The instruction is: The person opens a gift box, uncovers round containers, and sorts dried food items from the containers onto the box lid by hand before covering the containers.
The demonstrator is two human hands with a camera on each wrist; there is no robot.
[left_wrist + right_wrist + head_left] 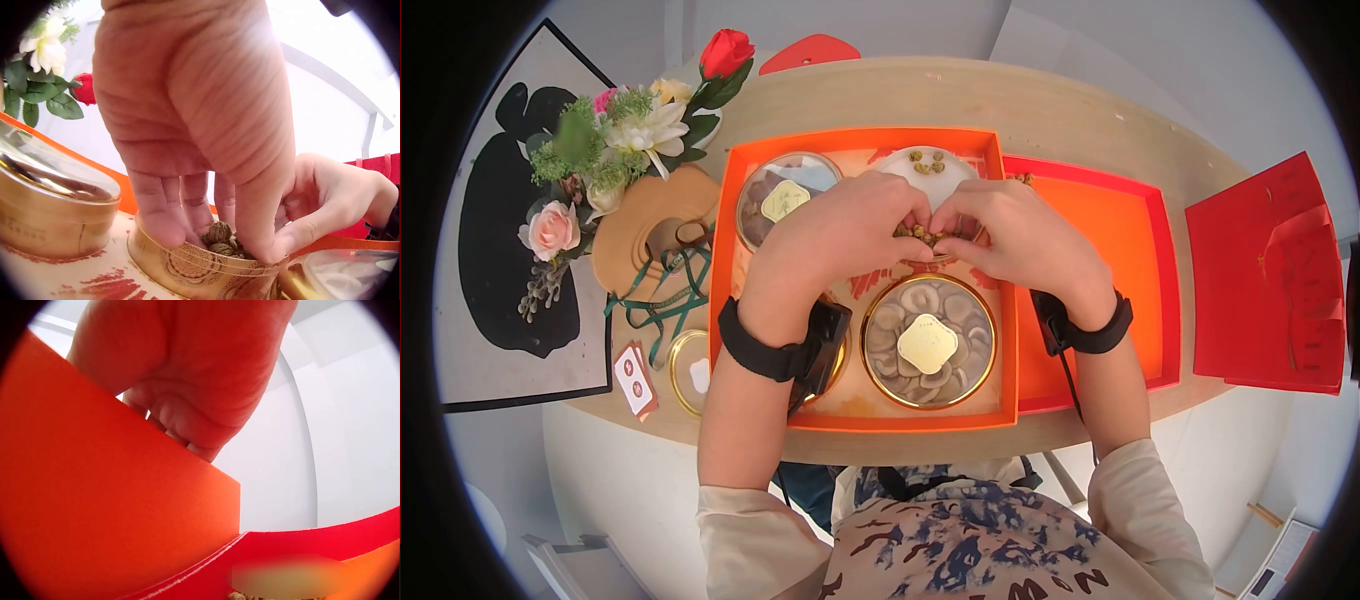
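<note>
My left hand (835,225) and right hand (1020,235) meet over a round gold-patterned canister (194,269) of brown dried balls (220,240). The left hand's fingers reach down inside the rim, its thumb at the near side, with dried balls showing between. Bent at the same rim are the right hand's thumb and fingers; I cannot tell whether they pinch a ball. In the right wrist view an orange box wall hides the right fingertips. Behind the hands, a white round dish (943,178) holds several more dried balls (927,162).
An orange box (720,330) surrounds the canister, a lidded tin of pale rings (887,345) and another labelled tin (750,215). To the right lie a red-edged orange tray (1100,330) and a red bag (1260,290). Flowers (645,130), green ribbon (655,310) and cards (635,382) are left.
</note>
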